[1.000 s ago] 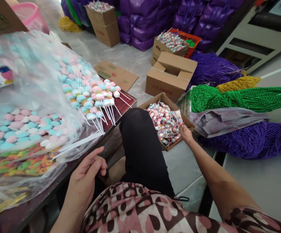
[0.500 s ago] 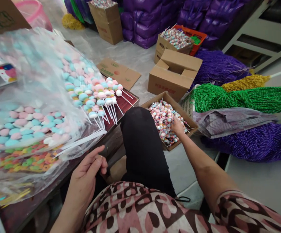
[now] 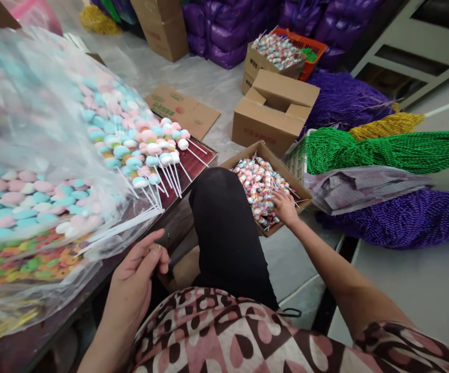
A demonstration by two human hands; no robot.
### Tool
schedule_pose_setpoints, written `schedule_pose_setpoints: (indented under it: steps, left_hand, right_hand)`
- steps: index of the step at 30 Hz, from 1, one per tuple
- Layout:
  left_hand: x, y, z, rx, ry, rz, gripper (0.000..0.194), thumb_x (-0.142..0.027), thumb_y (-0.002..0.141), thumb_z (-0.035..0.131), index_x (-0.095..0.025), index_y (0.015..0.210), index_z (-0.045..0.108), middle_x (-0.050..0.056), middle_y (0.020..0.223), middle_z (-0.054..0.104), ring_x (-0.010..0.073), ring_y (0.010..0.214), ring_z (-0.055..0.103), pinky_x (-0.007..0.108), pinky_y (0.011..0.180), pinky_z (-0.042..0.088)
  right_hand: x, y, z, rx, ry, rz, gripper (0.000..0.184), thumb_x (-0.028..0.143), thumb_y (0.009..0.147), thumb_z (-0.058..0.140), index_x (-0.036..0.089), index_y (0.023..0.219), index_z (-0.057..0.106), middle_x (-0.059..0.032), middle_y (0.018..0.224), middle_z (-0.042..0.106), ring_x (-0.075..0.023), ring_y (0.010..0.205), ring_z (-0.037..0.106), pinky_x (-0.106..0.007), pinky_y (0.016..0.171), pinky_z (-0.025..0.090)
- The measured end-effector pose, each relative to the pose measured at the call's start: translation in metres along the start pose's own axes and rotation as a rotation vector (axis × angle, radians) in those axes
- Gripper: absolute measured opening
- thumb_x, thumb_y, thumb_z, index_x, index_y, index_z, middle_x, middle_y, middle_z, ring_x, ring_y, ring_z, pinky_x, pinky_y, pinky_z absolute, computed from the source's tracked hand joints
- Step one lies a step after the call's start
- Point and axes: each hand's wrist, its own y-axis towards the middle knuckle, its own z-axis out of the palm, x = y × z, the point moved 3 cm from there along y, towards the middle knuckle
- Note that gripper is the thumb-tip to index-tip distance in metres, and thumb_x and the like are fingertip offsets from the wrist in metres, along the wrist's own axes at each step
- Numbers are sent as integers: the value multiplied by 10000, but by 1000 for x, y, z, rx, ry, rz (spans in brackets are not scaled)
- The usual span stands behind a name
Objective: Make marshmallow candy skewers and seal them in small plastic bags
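Observation:
My right hand (image 3: 284,206) is over the near right part of an open cardboard box (image 3: 294,180), fingers stretched out and touching wrapped marshmallow lollipops (image 3: 258,178). Nothing shows gripped in it. Beside the table edge is my left hand (image 3: 142,264), its index finger extended, thumb and other fingers pressed together. A thin gold strip shows near its fingertips; whether it is held is unclear. Unwrapped pink, blue and white marshmallow sticks (image 3: 152,150) lie on the dark red table (image 3: 197,158), their white sticks pointing toward me. Loose white sticks (image 3: 125,228) lie nearer.
Clear plastic bags (image 3: 33,140) cover marshmallows (image 3: 26,199) and colourful ring candies (image 3: 33,264) on the table. An open carton (image 3: 253,122) stands behind the lollipop box. Green (image 3: 364,150) and purple cord bundles (image 3: 395,217) lie right. My black-clad knee (image 3: 224,223) is between table and box.
My right hand has moved left from the box's right rim, where it held a wrapped lollipop, onto the pile, its fingers now spread. My left hand keeps its pose. The view has shifted slightly.

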Motion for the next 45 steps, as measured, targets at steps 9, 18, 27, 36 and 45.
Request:
schedule_pose_setpoints:
  steps: [9,18,27,36,45]
  left_hand:
    - [3,-1,-6,-30,-15,4,330,-301,775,714,-216,1093,703,-28,638,560,92,564,500,220,537,430]
    - [4,-4,-5,-33,-29,-21,335,-314,758,726,-220,1079,707,-36,632,553,85,545,493,219,531,434]
    - [8,-3,-9,-43,-62,-34,335,-300,752,730,-218,1075,707,-35,632,563,83,541,499,218,538,440]
    - [11,-3,-14,-69,-79,-47,334,-285,744,730,-211,1068,702,-35,631,568,83,537,496,218,533,437]
    - [9,-1,-12,-78,-71,-69,346,-284,738,728,-205,1072,692,-33,634,576,86,543,500,219,535,436]
  right_hand:
    - [43,-35,36,26,-8,-29,562,101,819,501,207,1369,547,-149,1505,446,-308,1375,366,-518,1094,252]
    - [55,-14,44,25,100,-23,337,174,855,544,251,1141,705,-105,1527,423,-336,1384,371,-499,1052,379]
    - [17,-31,3,-89,160,100,468,93,899,419,164,1331,585,-140,1452,492,-245,1366,427,-417,1128,367]
    - [51,-14,14,95,124,181,333,350,951,575,186,1241,585,-96,1269,598,-218,1080,616,-444,914,533]
    - [81,30,26,328,91,251,343,356,942,590,176,1233,585,-94,1240,606,-214,1048,626,-425,879,546]
